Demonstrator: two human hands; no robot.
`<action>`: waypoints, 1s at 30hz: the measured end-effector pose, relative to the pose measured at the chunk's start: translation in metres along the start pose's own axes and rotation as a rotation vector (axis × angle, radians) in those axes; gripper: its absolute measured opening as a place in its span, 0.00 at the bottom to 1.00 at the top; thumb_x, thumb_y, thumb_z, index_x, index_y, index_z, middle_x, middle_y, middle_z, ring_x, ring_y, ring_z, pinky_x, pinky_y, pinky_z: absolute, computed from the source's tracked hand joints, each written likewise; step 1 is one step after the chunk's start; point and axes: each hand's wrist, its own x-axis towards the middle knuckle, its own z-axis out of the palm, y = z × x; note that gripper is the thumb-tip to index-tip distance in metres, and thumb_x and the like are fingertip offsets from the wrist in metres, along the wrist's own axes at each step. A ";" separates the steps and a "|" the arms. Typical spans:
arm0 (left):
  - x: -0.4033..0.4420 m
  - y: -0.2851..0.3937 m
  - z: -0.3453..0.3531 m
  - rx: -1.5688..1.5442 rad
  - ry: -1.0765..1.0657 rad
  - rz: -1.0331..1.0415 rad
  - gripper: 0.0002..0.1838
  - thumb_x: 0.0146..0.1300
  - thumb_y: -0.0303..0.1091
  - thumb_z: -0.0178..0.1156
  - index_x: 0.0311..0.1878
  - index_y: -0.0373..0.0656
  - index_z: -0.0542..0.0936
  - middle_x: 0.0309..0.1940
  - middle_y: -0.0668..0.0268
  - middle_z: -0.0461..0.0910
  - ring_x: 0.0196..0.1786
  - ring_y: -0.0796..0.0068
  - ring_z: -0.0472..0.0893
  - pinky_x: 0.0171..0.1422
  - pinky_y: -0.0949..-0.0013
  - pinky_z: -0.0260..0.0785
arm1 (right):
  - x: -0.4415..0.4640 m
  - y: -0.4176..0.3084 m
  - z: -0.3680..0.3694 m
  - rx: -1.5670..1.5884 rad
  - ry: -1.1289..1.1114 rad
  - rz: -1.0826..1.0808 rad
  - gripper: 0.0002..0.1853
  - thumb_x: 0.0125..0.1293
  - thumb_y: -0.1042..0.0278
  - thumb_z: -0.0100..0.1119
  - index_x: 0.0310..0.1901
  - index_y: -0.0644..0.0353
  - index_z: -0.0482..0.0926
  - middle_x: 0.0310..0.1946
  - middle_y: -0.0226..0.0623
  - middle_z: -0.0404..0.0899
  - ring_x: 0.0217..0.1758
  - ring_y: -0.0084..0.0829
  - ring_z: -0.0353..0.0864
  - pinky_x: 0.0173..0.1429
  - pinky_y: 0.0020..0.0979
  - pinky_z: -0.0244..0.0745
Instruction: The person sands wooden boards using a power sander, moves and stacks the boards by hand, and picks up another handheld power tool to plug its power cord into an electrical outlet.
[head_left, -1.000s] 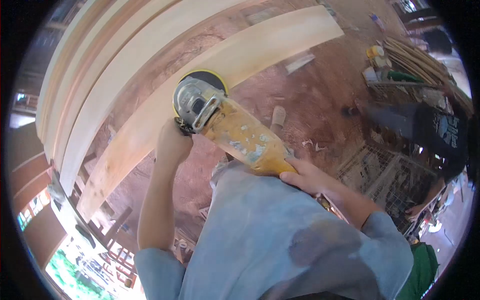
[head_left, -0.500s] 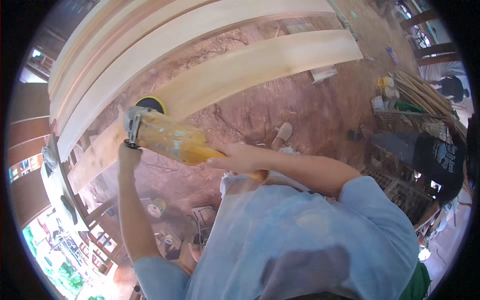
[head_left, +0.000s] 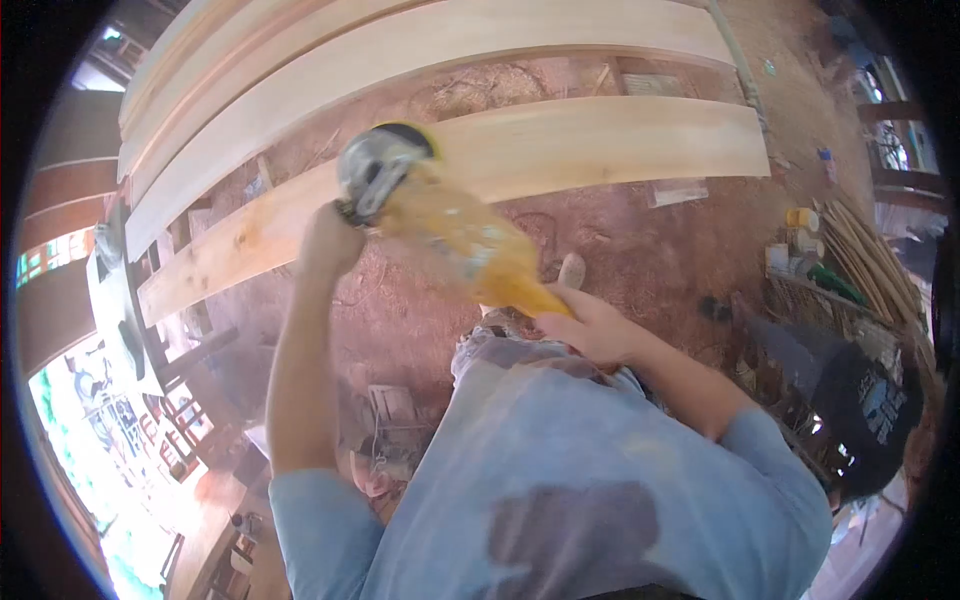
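A worn yellow disc sander with a grey metal head and a round black-and-yellow pad is held between my two hands. My left hand is closed at the side of the head, around what looks like a dark side handle, mostly covered by my fingers. The rear end of the body is gripped by my right hand, close to my shirt. The pad overlaps a long pale wooden board; blur keeps me from telling whether it presses flat on the wood.
More long boards lie parallel beyond this one. Reddish dust covers the ground. At the right, a person in dark clothing is close to a crate and a pile of thin wooden strips. A white chair-like object stands below.
The sander has moved right along the board, away from its left end, with both hands still on it. The whole view has shifted somewhat too.
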 end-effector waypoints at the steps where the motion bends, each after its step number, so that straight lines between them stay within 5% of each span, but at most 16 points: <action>1: -0.005 0.036 0.000 -0.009 -0.032 0.029 0.12 0.60 0.33 0.62 0.43 0.37 0.86 0.40 0.44 0.85 0.47 0.45 0.86 0.51 0.51 0.76 | -0.016 0.009 -0.011 0.039 0.018 0.035 0.29 0.74 0.54 0.58 0.69 0.65 0.69 0.56 0.42 0.79 0.60 0.31 0.77 0.67 0.33 0.70; 9: 0.016 0.218 0.053 0.092 -0.178 0.156 0.12 0.55 0.32 0.66 0.40 0.36 0.87 0.42 0.46 0.86 0.48 0.46 0.86 0.54 0.51 0.79 | -0.121 0.087 -0.082 0.331 0.274 0.096 0.29 0.73 0.55 0.59 0.68 0.64 0.69 0.57 0.41 0.77 0.61 0.30 0.74 0.67 0.34 0.69; 12: 0.028 0.245 0.066 0.110 -0.179 0.234 0.11 0.54 0.32 0.66 0.40 0.38 0.87 0.42 0.46 0.86 0.48 0.47 0.86 0.53 0.51 0.79 | -0.127 0.111 -0.101 0.334 0.350 -0.031 0.29 0.73 0.54 0.59 0.68 0.64 0.70 0.54 0.40 0.78 0.59 0.30 0.75 0.64 0.35 0.70; 14: 0.036 0.245 0.066 0.201 -0.135 0.273 0.11 0.54 0.32 0.66 0.40 0.38 0.86 0.42 0.47 0.86 0.47 0.48 0.86 0.52 0.51 0.79 | -0.113 0.114 -0.093 0.313 0.385 -0.092 0.28 0.73 0.50 0.58 0.64 0.63 0.70 0.40 0.27 0.74 0.35 0.19 0.73 0.38 0.23 0.71; 18: 0.075 0.280 0.080 0.239 -0.133 0.433 0.12 0.54 0.32 0.66 0.41 0.38 0.86 0.42 0.48 0.86 0.48 0.48 0.86 0.52 0.50 0.78 | -0.111 0.115 -0.106 0.280 0.446 -0.090 0.25 0.74 0.50 0.57 0.61 0.62 0.72 0.38 0.27 0.73 0.34 0.18 0.72 0.37 0.23 0.70; 21: 0.090 0.342 0.078 0.343 -0.141 0.461 0.13 0.56 0.35 0.64 0.42 0.39 0.86 0.43 0.49 0.87 0.49 0.48 0.86 0.53 0.50 0.78 | -0.120 0.100 -0.121 0.471 0.457 -0.021 0.26 0.74 0.52 0.56 0.65 0.63 0.72 0.39 0.35 0.79 0.41 0.26 0.79 0.45 0.31 0.76; 23: 0.099 0.387 0.084 0.406 -0.132 0.453 0.14 0.58 0.36 0.63 0.43 0.40 0.87 0.43 0.50 0.87 0.49 0.49 0.86 0.53 0.50 0.78 | -0.120 0.115 -0.143 0.387 0.580 -0.033 0.22 0.75 0.51 0.55 0.59 0.62 0.74 0.34 0.32 0.77 0.33 0.21 0.75 0.36 0.27 0.73; 30: 0.097 0.448 0.099 0.472 -0.132 0.573 0.15 0.59 0.41 0.62 0.46 0.46 0.87 0.46 0.53 0.87 0.51 0.51 0.86 0.54 0.52 0.79 | -0.136 0.120 -0.146 0.564 0.623 -0.069 0.17 0.76 0.51 0.54 0.48 0.60 0.74 0.32 0.30 0.74 0.28 0.20 0.74 0.33 0.28 0.73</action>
